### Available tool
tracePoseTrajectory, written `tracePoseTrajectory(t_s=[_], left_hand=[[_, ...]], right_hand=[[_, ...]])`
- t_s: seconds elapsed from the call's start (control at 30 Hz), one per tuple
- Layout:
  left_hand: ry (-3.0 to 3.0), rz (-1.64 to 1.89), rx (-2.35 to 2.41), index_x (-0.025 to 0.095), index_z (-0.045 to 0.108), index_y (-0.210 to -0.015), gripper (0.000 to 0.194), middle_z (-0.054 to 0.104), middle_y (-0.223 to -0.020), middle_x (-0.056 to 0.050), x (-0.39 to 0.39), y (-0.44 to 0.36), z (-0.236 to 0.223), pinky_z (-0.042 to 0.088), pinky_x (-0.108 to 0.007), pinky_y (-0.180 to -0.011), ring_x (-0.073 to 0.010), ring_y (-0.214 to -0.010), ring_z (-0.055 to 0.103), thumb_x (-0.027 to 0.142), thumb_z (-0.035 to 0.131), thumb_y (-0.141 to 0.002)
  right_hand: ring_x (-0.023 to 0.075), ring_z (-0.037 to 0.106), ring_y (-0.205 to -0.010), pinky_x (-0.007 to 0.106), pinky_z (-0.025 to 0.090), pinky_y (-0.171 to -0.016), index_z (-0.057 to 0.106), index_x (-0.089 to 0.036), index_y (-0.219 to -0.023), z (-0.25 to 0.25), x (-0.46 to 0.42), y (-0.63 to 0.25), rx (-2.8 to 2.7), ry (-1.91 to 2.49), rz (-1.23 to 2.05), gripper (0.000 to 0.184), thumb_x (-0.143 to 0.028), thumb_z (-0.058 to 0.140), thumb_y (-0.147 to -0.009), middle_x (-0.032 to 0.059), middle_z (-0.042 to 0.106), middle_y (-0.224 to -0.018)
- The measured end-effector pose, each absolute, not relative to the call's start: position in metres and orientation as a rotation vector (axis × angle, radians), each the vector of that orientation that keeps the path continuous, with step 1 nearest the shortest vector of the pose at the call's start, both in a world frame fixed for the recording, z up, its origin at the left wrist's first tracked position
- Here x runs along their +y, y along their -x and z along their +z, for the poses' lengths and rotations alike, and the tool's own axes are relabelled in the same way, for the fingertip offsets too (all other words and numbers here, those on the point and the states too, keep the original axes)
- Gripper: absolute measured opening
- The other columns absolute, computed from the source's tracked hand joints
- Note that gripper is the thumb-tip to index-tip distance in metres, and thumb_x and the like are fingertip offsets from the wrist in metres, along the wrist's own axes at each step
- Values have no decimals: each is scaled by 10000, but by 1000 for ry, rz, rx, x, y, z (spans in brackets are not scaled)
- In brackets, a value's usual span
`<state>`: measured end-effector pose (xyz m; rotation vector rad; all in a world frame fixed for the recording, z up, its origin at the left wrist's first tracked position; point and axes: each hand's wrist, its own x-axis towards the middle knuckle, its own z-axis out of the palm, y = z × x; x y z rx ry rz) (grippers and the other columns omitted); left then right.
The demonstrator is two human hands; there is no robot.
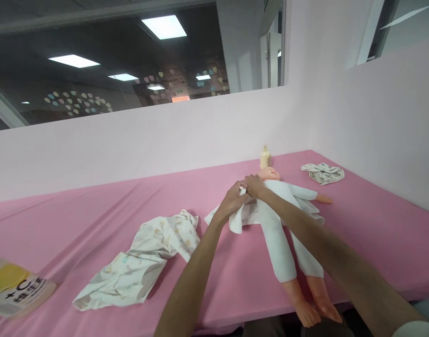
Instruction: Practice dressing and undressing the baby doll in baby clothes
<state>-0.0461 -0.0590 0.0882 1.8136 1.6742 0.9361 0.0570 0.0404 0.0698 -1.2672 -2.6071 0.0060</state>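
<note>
A baby doll (278,234) in white clothing lies on its back, head (269,173) toward the wall and bare feet at the near edge. A loose white garment (239,220) spreads from under its torso to both sides. My left hand (234,198) is closed on the white garment, a fold poking out between the fingers. Against it, by the doll's shoulder, my right hand (254,186) is closed with bent fingers; what it grips is hidden. The doll's other arm (323,198) stretches out to the right, its hand bare.
A patterned baby garment (154,248) lies crumpled to the left on the pink sheet (105,220). Near the left edge is a labelled bottle (18,288). A pump bottle (265,157) stands behind the doll's head. Folded patterned cloth (323,173) lies at the back right.
</note>
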Motion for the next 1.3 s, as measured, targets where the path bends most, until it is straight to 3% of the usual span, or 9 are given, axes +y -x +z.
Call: tracePoseTrajectory(t_s=[0.1, 0.37, 0.53, 0.63, 0.77, 0.93, 1.03, 1.17, 1.3], left_hand=[[-1942, 708, 1968, 210, 518, -856, 75, 642, -903, -22, -62, 38, 85, 415, -281, -677, -187, -824, 583, 217, 454, -818], [-2090, 212, 2030, 209, 493, -796, 125, 654, -902, -55, -64, 29, 80, 363, -299, -619, -229, -824, 599, 224, 373, -827], [-2069, 110, 2067, 220, 527, -970, 190, 636, -1061, -67, -66, 36, 86, 405, -314, -704, -245, -940, 593, 301, 398, -856], [-2155, 299, 2208, 204, 509, -1119, 276, 553, -1239, -106, -66, 31, 87, 413, -347, -853, -256, -1106, 529, 302, 383, -893], [-2294, 516, 2152, 205, 511, -1151, 286, 551, -1245, -99, -50, 1, 88, 382, -354, -971, -237, -1141, 506, 291, 361, -923], [-2659, 250, 1703, 185, 489, -1247, 357, 519, -1342, -97, -1, -68, 88, 336, -362, -1061, -237, -1248, 452, 250, 423, -903], [-2767, -94, 1541, 187, 433, -1345, 513, 496, -1383, -113, 28, -106, 83, 335, -357, -1066, -249, -1282, 440, 208, 520, -839], [-2734, -294, 1568, 207, 446, -1335, 627, 571, -1291, -141, 57, -135, 71, 381, -407, -1011, -306, -1200, 528, 216, 642, -740], [-2734, -358, 1581, 208, 544, -1181, 465, 637, -1152, -124, 69, -136, 68, 444, -384, -893, -295, -1041, 613, 243, 650, -731]], right_hand=[[296, 574, -1053, 435, 373, -905, 644, -139, -1095, 73, 44, -58, -2519, 1440, -43, 283, -146, 497, -853, 183, 649, -1077], [289, 554, -1089, 405, 374, -902, 657, -143, -1060, 69, 31, -61, -2567, 1436, -48, 268, -132, 506, -839, 152, 669, -1070], [214, 528, -1124, 335, 365, -945, 585, -208, -1202, 66, 10, -113, -2479, 1295, -45, 325, -250, 396, -940, 84, 618, -1209], [200, 533, -1088, 314, 349, -956, 624, -179, -1092, 45, -6, -183, -2252, 1350, -61, 315, -248, 349, -956, 89, 635, -1136], [220, 564, -907, 319, 385, -793, 645, -144, -896, 5, -21, -272, -1956, 1841, 64, 285, -239, 378, -920, 114, 637, -978], [253, 525, -1030, 371, 354, -893, 671, -160, -865, -21, -24, -290, -1919, 1875, 271, 239, -294, 473, -863, 101, 613, -1051], [296, 442, -1164, 446, 296, -978, 682, -187, -947, -20, -27, -274, -1991, 1752, 319, 307, -422, 500, -871, 101, 570, -1145], [311, 420, -1165, 467, 292, -974, 656, -176, -972, -16, -35, -270, -2052, 1722, 367, 396, -529, 563, -819, 116, 546, -1155], [284, 467, -1084, 425, 314, -920, 625, -157, -943, -15, -40, -279, -2111, 1715, 364, 220, -332, 519, -864, 119, 583, -1105]])
